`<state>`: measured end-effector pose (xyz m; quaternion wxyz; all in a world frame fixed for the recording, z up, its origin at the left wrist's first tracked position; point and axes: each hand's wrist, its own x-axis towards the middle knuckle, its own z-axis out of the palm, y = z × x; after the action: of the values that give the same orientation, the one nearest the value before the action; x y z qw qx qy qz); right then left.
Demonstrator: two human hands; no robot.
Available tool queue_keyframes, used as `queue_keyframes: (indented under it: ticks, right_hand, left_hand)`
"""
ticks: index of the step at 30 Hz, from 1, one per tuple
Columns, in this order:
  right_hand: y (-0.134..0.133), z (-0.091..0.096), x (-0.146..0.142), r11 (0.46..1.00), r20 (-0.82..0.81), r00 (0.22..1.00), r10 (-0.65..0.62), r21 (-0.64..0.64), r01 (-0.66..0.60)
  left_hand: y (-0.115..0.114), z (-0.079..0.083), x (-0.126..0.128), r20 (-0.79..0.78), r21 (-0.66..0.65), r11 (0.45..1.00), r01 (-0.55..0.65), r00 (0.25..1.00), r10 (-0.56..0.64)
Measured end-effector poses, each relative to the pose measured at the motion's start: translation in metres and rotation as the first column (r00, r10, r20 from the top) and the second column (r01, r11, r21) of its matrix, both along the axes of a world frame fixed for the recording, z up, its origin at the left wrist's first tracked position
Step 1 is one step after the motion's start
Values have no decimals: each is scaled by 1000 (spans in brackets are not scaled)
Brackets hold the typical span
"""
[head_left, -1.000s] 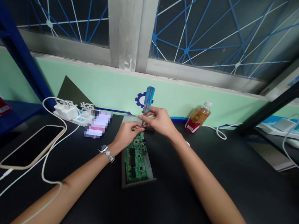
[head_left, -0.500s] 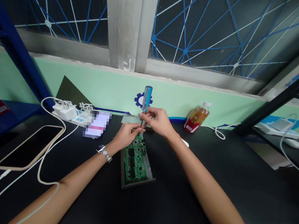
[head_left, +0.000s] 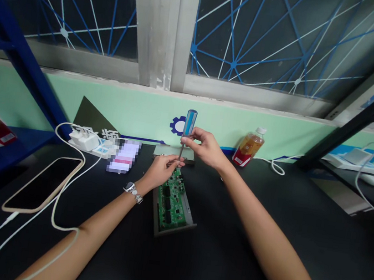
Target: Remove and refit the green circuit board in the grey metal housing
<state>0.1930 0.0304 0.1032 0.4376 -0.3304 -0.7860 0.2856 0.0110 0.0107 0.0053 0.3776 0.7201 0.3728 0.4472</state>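
A screwdriver with a clear and blue handle stands nearly upright, leaning slightly right, over the far end of a green circuit board. The board lies in a grey metal case on the black table. My right hand is closed, its thumb and fingers at the lower end of the screwdriver's handle. My left hand, with a metal watch on its wrist, pinches around the low end of the shaft. The screwdriver's tip and anything small between those fingertips are hidden.
Behind the case lies a flat light metal piece. A drink bottle stands at the back right. On the left are a phone, a white power strip and a blurred-out screen. A white cable crosses my left forearm.
The screwdriver's handle has tipped to the right, and my right hand has shifted right and slightly up with it. My left hand stays at the shaft's low end. The whole view has drifted slightly.
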Motion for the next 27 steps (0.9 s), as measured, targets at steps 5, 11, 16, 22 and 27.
queue_keyframes:
  ticks: [5, 11, 16, 22, 27]
  right_hand:
    - [-6, 0, -2, 985, 42, 992, -122, 129, 116]
    - [-14, 0, -7, 936, 133, 948, -290, 244, 253]
    - [-16, -3, -15, 870, 128, 885, -448, 291, 398]
    - [-20, -3, -20, 829, 159, 839, -521, 327, 453]
    - [-21, -4, -21, 819, 154, 831, -535, 335, 465]
  left_hand:
    - [-5, 6, 2, -45, 61, 997, -43, 998, 46]
    - [-12, 11, 4, -120, 128, 986, -103, 986, 118]
    - [-14, 9, 5, -252, 189, 971, -143, 949, 189]
    - [-15, 9, 5, -319, 209, 962, -175, 918, 236]
    - [-18, 11, 4, -375, 258, 949, -178, 887, 269]
